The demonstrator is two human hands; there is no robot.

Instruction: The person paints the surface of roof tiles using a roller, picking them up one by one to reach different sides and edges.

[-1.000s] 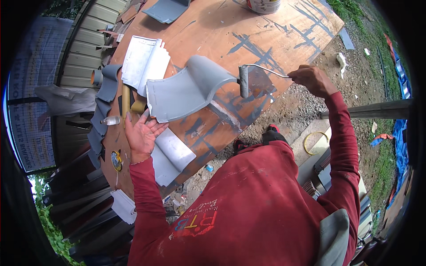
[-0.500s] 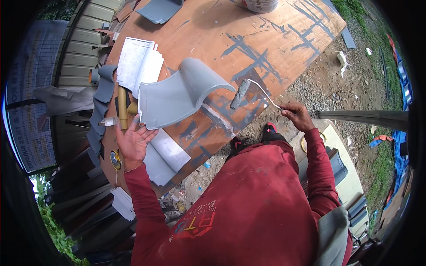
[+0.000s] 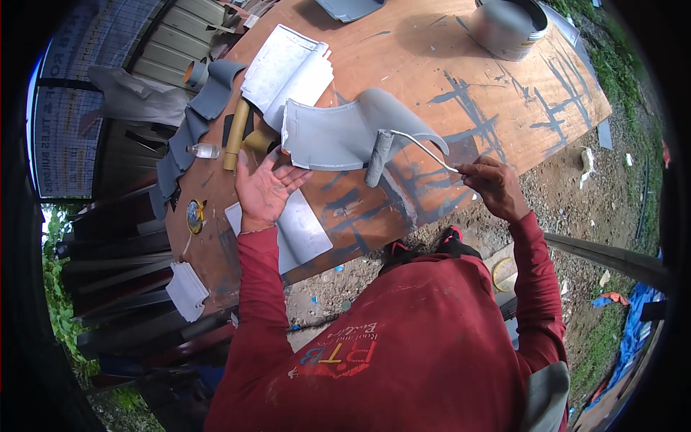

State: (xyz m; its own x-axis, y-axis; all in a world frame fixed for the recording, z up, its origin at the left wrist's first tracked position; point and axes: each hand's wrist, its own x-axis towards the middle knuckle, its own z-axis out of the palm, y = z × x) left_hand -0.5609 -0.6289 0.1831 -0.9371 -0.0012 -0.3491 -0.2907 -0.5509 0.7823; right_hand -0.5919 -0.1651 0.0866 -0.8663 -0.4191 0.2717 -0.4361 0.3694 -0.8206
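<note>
A curved grey roof tile [image 3: 338, 133] lies on the paint-streaked plywood table [image 3: 432, 65]. My right hand [image 3: 493, 189] grips the wire handle of a small paint roller [image 3: 378, 158], whose grey sleeve rests on the tile's near edge. My left hand [image 3: 265, 189] is open, palm up, fingers spread, just left of the tile's near corner and touching nothing that I can make out. A flat grey-white tile [image 3: 299, 230] lies on the table below that hand.
A grey paint bucket [image 3: 512, 27] stands at the table's far right. White ribbed tiles [image 3: 288, 68], dark grey curved pieces [image 3: 209, 93], a yellow tube [image 3: 236, 133] and a small bottle [image 3: 204, 150] lie at the left. Gravel ground lies to the right.
The roller has moved left from the bare table onto the grey tile. My right hand came in closer to the table edge. My left hand stayed open beside the tile.
</note>
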